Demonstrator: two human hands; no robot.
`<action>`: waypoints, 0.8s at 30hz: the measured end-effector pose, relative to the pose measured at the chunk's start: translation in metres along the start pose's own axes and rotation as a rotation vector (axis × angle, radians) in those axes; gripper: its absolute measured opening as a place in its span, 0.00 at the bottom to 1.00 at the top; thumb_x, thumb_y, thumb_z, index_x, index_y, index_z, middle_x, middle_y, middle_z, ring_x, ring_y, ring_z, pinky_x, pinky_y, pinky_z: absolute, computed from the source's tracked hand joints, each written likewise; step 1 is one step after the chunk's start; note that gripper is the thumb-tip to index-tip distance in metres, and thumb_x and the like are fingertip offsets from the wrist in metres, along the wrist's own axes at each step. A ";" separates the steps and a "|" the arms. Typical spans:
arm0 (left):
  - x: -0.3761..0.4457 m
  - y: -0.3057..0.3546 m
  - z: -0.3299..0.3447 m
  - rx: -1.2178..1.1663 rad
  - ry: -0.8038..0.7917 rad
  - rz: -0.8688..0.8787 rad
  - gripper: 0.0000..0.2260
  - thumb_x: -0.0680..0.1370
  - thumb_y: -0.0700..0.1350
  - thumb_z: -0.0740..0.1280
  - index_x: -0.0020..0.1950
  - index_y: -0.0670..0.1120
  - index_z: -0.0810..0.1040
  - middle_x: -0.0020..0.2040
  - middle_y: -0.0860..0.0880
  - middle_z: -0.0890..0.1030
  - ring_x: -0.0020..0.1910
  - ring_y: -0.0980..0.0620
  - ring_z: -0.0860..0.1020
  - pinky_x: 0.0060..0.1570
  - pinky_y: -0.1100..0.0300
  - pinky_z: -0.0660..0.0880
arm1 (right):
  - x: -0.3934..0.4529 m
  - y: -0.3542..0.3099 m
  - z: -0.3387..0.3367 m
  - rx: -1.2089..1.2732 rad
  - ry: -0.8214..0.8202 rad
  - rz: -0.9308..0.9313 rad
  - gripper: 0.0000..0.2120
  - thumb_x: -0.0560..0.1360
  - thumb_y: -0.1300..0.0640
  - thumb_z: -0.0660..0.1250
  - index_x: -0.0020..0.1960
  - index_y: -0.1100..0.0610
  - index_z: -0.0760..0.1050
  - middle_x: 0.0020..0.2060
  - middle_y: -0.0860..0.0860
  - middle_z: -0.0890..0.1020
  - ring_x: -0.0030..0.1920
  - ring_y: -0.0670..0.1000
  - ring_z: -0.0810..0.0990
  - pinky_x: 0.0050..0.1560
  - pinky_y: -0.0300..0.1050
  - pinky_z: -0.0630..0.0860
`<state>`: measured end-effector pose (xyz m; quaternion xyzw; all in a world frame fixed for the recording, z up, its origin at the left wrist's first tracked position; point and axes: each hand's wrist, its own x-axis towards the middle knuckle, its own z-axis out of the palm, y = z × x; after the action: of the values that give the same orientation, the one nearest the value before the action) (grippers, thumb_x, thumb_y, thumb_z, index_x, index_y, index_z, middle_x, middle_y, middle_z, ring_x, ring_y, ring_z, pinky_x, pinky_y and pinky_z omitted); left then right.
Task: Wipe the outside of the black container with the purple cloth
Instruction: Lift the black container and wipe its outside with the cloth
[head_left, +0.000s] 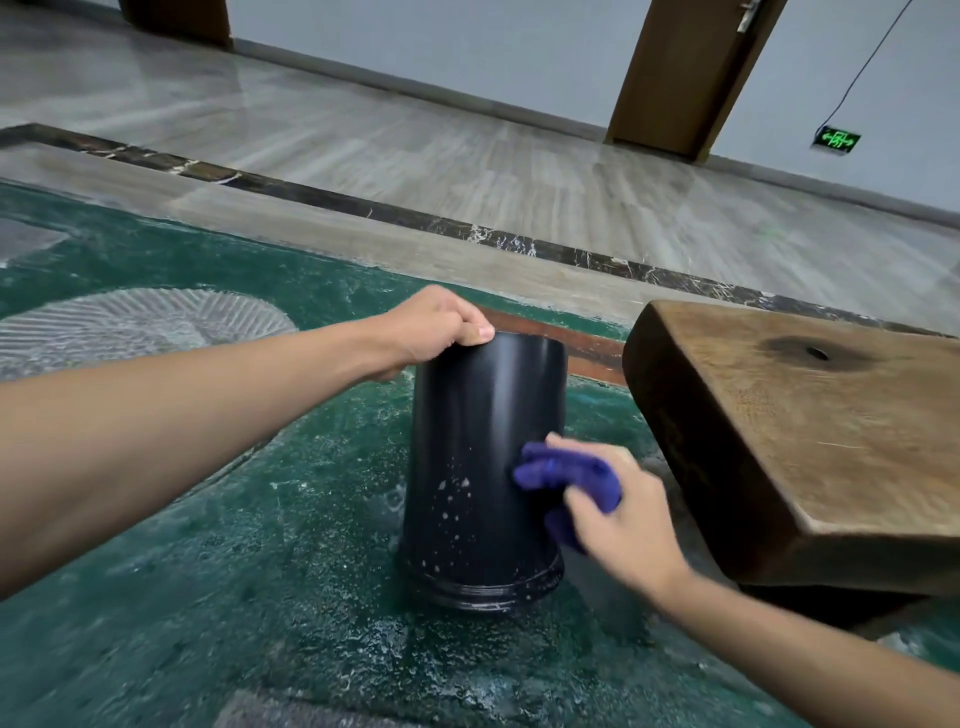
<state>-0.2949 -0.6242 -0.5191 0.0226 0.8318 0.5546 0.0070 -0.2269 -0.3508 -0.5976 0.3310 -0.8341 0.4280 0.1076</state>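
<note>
A tall black container (475, 447) stands upside down on the green carpet, its rim at the bottom, with pale specks on its lower side. My left hand (434, 327) grips its top edge at the far left, thumb on the near side. My right hand (618, 512) holds a bunched purple cloth (558, 475) and presses it against the container's right side, about halfway down.
A thick dark wooden table top (800, 426) juts in close on the right, its corner near my right hand. Green patterned carpet (260, 545) lies all around. Beyond it run a marble floor strip, a grey wall and brown door frames.
</note>
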 end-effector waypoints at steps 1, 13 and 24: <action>-0.001 0.004 -0.005 0.005 0.013 -0.001 0.09 0.77 0.41 0.70 0.37 0.46 0.85 0.34 0.60 0.83 0.40 0.62 0.77 0.49 0.64 0.69 | 0.015 0.000 0.002 0.054 0.057 0.071 0.24 0.70 0.66 0.60 0.52 0.45 0.86 0.57 0.34 0.84 0.62 0.41 0.80 0.64 0.41 0.74; -0.016 -0.004 -0.012 0.023 0.139 -0.219 0.07 0.73 0.40 0.71 0.36 0.47 0.85 0.40 0.51 0.85 0.47 0.49 0.80 0.57 0.55 0.76 | 0.096 -0.019 0.053 0.247 0.173 0.428 0.16 0.74 0.55 0.67 0.51 0.33 0.80 0.47 0.25 0.83 0.47 0.32 0.81 0.46 0.28 0.75; 0.008 -0.008 -0.017 -0.053 0.234 -0.279 0.05 0.73 0.39 0.72 0.39 0.48 0.85 0.44 0.50 0.85 0.54 0.48 0.81 0.64 0.54 0.74 | 0.069 -0.035 0.064 -0.131 -0.200 -0.188 0.22 0.72 0.61 0.71 0.67 0.55 0.80 0.71 0.51 0.78 0.75 0.55 0.70 0.77 0.53 0.63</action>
<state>-0.3034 -0.6427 -0.5203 -0.1580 0.8070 0.5688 -0.0124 -0.2500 -0.4475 -0.5821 0.4406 -0.8322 0.3257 0.0851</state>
